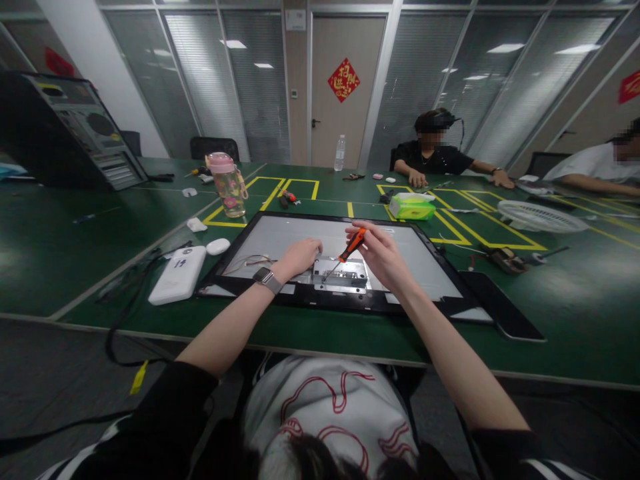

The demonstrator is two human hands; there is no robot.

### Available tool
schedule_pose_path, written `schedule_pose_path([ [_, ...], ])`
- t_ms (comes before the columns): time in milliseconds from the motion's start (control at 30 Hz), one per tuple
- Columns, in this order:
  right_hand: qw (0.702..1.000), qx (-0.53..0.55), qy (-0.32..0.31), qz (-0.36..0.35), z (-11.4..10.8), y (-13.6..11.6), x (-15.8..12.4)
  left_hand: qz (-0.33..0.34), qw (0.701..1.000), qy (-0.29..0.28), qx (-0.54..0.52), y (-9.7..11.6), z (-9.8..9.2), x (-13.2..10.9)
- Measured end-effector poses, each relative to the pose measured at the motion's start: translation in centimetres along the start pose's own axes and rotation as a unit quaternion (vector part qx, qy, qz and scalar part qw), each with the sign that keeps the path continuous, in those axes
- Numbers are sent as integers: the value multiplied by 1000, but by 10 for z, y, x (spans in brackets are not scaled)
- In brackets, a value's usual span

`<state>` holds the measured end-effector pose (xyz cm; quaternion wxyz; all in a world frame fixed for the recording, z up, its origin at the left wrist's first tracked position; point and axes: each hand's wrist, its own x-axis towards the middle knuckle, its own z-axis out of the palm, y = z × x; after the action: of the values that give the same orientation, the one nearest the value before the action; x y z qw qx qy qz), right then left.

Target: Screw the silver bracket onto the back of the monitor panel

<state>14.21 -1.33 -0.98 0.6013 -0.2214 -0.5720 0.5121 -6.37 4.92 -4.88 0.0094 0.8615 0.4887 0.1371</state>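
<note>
A flat monitor panel (280, 237) lies face down on the green table (75, 267), with a silver metal bracket (345, 273) at its middle. My right hand (383, 257) is closed on an orange-handled screwdriver (351, 245), whose tip points down onto the bracket. My left hand (299, 257), a watch on its wrist, rests with curled fingers on the panel at the bracket's left edge. Thin wires (250, 261) run across the panel left of that hand.
A white box (179, 273) and a white puck (218, 246) lie left of the panel, a pink-capped bottle (227, 185) behind. A green tissue pack (411, 207), a fan grille (543, 217) and a dark phone (500, 313) lie right. Two people sit across the table. A computer case (75, 130) stands far left.
</note>
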Motion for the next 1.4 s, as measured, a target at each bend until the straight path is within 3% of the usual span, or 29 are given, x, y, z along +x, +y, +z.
schedule_pose_path([
  [200, 997, -68, 12, -21, -4, 2, 1, 7, 1000, 5, -5, -1, 1, 0],
  [500, 995, -89, 10, -37, 0, -2, 0, 1, 1000, -4, 7, 0, -2, 0],
  [833, 998, -45, -18, -29, -1, -4, 0, 4, 1000, 5, 6, 1, -2, -1],
  [1033, 998, -62, 1, -29, -1, 0, -1, 5, 1000, 1, 8, 0, 0, 0],
  [1233, 997, -68, -20, -15, -1, 0, -1, 4, 1000, -1, 2, 0, -1, 0],
  [1400, 990, -127, 5, -56, 3, 3, -3, 2, 1000, -1, 7, 0, 0, 0],
])
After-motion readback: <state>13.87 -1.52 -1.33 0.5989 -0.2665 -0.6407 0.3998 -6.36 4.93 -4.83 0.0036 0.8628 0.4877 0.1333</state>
